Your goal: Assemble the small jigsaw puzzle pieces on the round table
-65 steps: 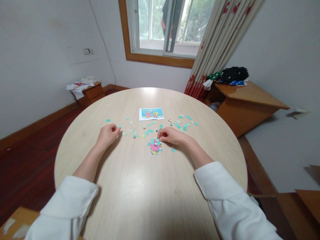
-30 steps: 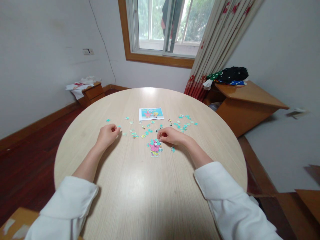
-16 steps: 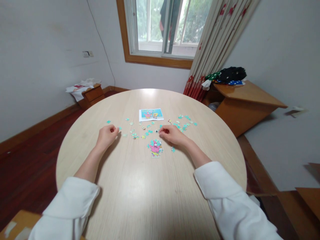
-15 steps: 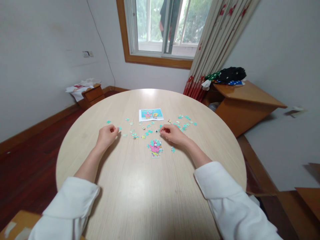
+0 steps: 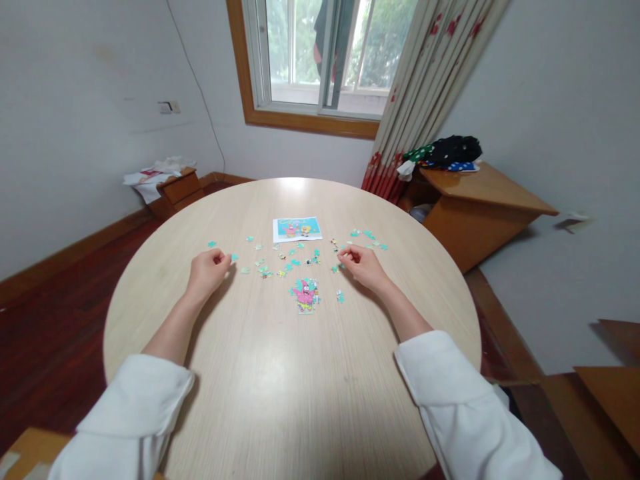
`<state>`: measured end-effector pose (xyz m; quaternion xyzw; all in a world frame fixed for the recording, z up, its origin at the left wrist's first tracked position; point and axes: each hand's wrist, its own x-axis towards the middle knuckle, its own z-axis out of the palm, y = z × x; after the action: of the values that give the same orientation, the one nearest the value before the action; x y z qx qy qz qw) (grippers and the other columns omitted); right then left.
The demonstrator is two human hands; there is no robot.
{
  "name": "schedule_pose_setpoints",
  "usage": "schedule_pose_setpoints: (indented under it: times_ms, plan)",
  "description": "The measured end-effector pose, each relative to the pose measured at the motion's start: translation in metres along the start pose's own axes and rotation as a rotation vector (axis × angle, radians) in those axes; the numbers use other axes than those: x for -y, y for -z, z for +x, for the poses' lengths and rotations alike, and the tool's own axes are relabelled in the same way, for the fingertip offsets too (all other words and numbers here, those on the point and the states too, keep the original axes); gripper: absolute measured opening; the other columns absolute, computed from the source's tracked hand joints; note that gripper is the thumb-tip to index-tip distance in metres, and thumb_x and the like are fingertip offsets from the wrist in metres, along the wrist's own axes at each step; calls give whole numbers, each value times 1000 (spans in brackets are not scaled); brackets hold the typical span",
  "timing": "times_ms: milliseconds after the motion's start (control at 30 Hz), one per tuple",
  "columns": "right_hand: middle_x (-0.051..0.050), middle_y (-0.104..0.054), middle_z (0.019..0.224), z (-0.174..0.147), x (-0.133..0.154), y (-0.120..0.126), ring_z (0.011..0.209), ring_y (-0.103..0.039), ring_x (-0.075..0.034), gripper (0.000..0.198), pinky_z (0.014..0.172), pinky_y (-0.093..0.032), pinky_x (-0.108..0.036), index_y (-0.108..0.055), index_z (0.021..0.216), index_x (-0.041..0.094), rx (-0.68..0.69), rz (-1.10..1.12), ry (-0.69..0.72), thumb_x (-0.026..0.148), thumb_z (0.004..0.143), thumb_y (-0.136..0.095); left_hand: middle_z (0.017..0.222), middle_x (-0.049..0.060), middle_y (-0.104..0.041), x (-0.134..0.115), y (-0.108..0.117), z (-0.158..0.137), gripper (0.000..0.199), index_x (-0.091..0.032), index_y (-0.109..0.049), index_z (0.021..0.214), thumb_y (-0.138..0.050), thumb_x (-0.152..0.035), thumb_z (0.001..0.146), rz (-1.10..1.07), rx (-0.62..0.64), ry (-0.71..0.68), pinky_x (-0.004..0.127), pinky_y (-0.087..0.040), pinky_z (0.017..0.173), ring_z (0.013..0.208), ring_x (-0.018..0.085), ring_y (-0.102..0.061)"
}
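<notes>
My left hand (image 5: pixel 210 270) rests on the table in a loose fist, with no piece showing in it. A turquoise jigsaw piece (image 5: pixel 235 257) lies by its fingers. On the right, my right hand (image 5: pixel 366 265) has thumb and forefinger pinched low over scattered pieces; whatever is between them is too small or hidden to make out. Closer to me lies a joined section of jigsaw puzzle (image 5: pixel 305 296) with a pink cartoon starfish. A small separate piece (image 5: pixel 341 296) sits to its right. Several loose turquoise and yellow pieces (image 5: pixel 283 273) are spread between my hands.
A picture sheet (image 5: pixel 298 229) with cartoon figures lies beyond the pieces. The round wooden table (image 5: pixel 260 387) fills the middle. Behind it are a window (image 5: pixel 320 60) and a curtain (image 5: pixel 415 93). A wooden desk (image 5: pixel 493 193) with cloths on it stands at the right.
My right hand has moved to the right, away from the middle pieces, uncovering several turquoise ones. My left hand stays in its fist. The whole view has shifted slightly.
</notes>
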<state>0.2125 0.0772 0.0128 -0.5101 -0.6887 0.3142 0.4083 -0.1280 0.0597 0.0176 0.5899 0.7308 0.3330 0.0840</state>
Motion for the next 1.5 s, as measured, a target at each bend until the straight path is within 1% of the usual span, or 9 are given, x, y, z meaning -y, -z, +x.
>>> schedule_pose_setpoints:
  times_ms: [167,300,433,633,833,967,1267,1500]
  plan:
    - [2,-51,59,-3,-2,-3,58,-45,-11,13,59,-35,-24,-58,73,16,21,-165,46,24,71,-49,46,-2,-44,4,-2,1,25,-20,-42,49,-47,-34,69,-11,-4,-7,25,-31,54,51,13,-43]
    - [2,-52,61,-3,-4,-9,59,-48,-12,13,61,-36,-24,-59,75,16,57,-241,99,19,72,-47,47,-2,-44,6,-2,1,25,-20,-42,50,-48,-34,69,-25,-11,-8,25,-31,54,51,12,-43]
    - [-1,-56,66,-3,-2,-12,63,-50,-13,14,64,-37,-24,-60,76,15,61,-321,145,14,72,-47,47,-2,-44,3,-1,0,24,-20,-41,49,-47,-34,68,-24,-8,-6,25,-30,54,51,12,-42]
    - [-2,-59,69,-1,-7,-11,66,-51,-14,16,65,-38,-25,-61,75,16,42,-385,202,9,72,-48,46,-2,-42,2,-1,1,25,-20,-41,49,-48,-34,68,-15,-14,-1,25,-29,53,50,12,-41]
    - [-3,-60,72,0,-10,-12,68,-52,-15,16,67,-40,-26,-61,74,17,27,-387,247,9,72,-48,45,-3,-43,2,-2,1,25,-20,-42,48,-48,-34,68,-23,-12,-3,25,-29,53,49,12,-41]
    - [-3,-59,72,0,-8,-11,68,-52,-14,16,67,-40,-26,-61,74,17,29,-375,237,9,70,-48,45,-3,-43,3,-3,1,25,-20,-42,48,-48,-33,68,-27,-15,-1,25,-29,53,49,11,-41]
    - [0,-57,64,-2,0,-9,62,-50,-12,13,61,-37,-23,-61,67,16,39,-383,187,9,65,-50,44,-3,-42,1,-2,1,25,-20,-41,48,-49,-32,67,-34,-12,13,25,-30,53,49,11,-41]
    - [-1,-58,63,-3,6,-8,60,-50,-12,14,59,-35,-23,-63,66,15,85,-418,164,9,65,-50,44,-3,-42,1,-2,1,25,-20,-41,47,-49,-32,68,-20,-11,18,25,-29,53,49,11,-41]
